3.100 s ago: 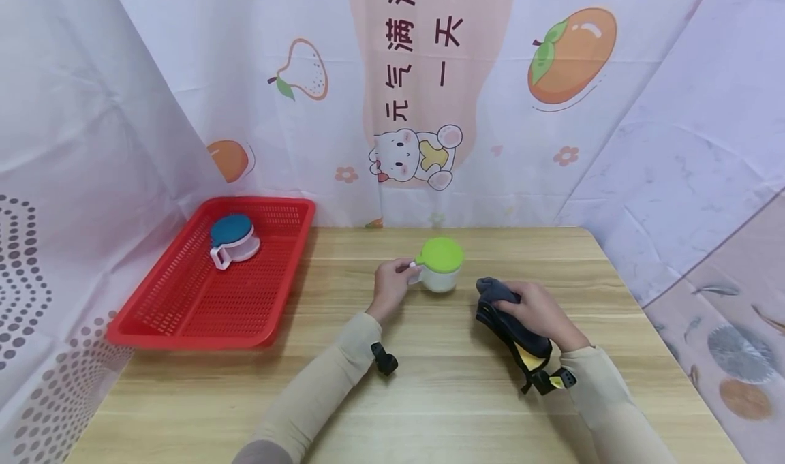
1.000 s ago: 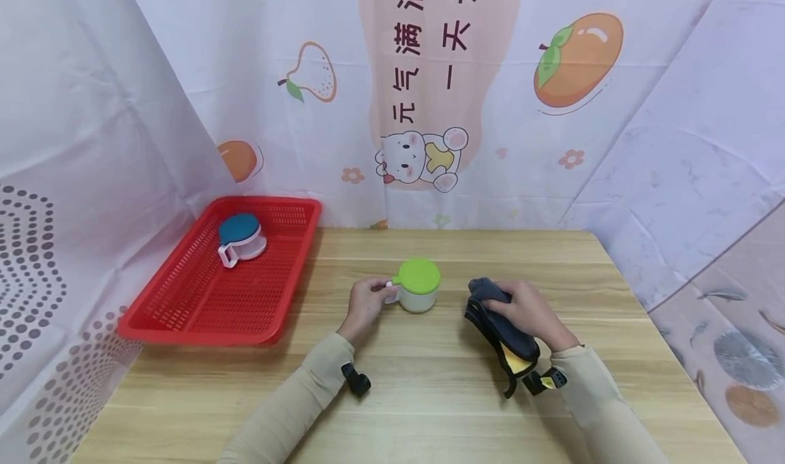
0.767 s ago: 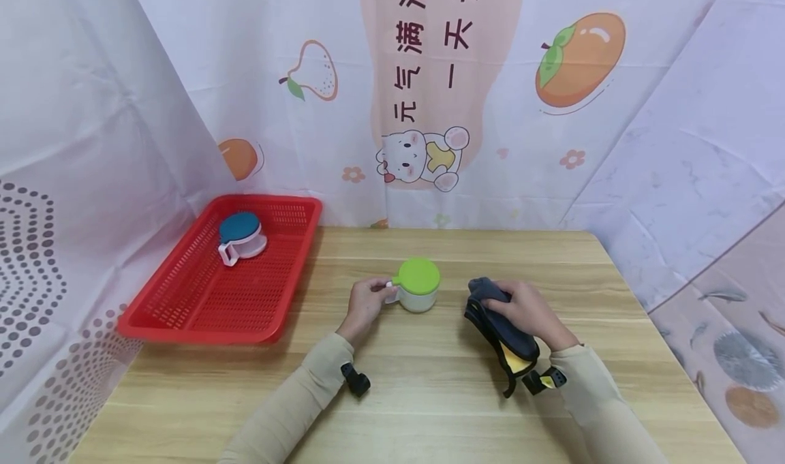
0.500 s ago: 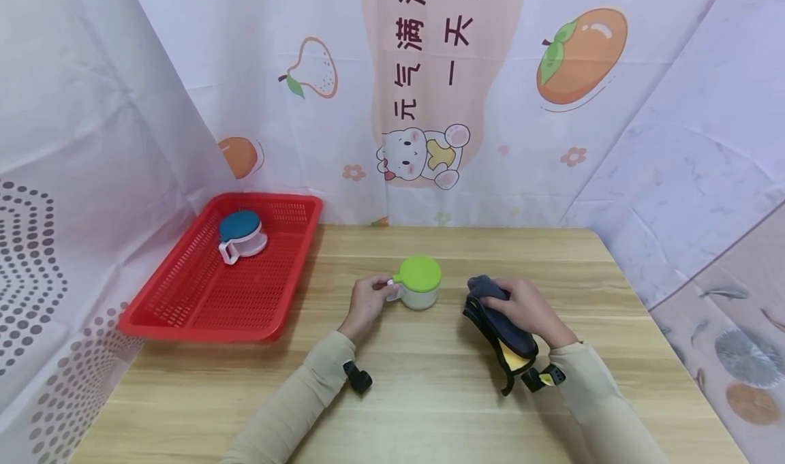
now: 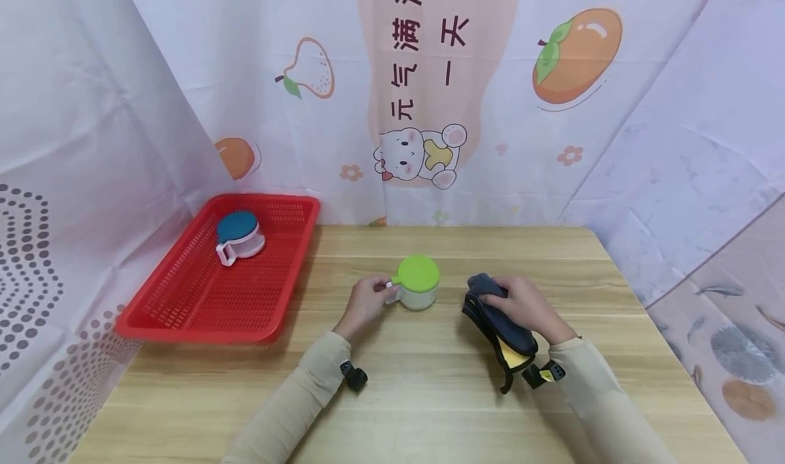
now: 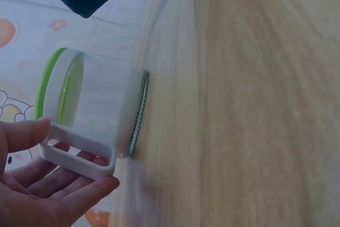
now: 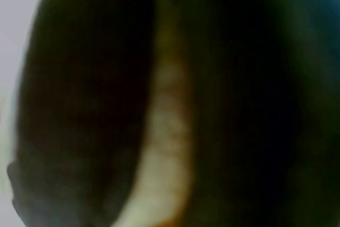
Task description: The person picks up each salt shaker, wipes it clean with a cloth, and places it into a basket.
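Note:
In the head view a clear lidded seasoning jar [image 5: 419, 299] with a lime-green lid appears to stand upright on the wooden table. My left hand [image 5: 366, 302] holds its white handle [image 6: 79, 155], thumb near the lid and fingers under the handle in the left wrist view. To the jar's right, my right hand [image 5: 526, 306] grips a folded dark blue-grey cloth [image 5: 499, 314] with black edging and yellow patches showing. The cloth's fingertip side is partly hidden. Dark, blurred fabric [image 7: 79, 104] fills most of the right wrist view.
A red plastic basket [image 5: 282, 300] stands at the left of the table. Inside it lies a similar jar [image 5: 247, 246] with a blue lid. A printed white curtain [image 5: 306, 144] hangs behind the table's back edge.
Over three seconds the green-lidded jar has moved left and nearer with my left hand. My right hand and the cloth have shifted slightly left. In the last second both hands stay almost still.

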### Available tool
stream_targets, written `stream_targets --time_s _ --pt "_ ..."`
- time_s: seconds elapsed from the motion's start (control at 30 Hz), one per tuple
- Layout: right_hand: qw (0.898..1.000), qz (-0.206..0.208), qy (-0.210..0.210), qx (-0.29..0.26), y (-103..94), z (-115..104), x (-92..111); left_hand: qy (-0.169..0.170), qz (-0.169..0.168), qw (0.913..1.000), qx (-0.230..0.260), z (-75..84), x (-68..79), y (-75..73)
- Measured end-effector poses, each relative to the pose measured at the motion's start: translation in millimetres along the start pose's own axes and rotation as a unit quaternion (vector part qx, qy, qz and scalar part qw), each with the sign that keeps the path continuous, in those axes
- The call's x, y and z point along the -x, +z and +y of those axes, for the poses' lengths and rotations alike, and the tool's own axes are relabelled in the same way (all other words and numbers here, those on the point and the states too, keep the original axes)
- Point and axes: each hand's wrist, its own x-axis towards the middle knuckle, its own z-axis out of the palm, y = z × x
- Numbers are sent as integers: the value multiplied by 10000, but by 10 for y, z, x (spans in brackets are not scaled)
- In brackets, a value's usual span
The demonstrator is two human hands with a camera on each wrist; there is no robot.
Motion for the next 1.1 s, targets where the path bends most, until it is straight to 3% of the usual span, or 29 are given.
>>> stream_targets --time_s 0.4,0.77,1.1 --pt "9999 90 118 -62 16 -23 -28 -104 -78 9998 162 10 68 47" --pt "9994 192 178 -214 32 -108 -83 28 348 9994 40 65 155 147" --pt "9984 312 263 -401 127 -155 -109 81 509 9987 -11 83 205 209"
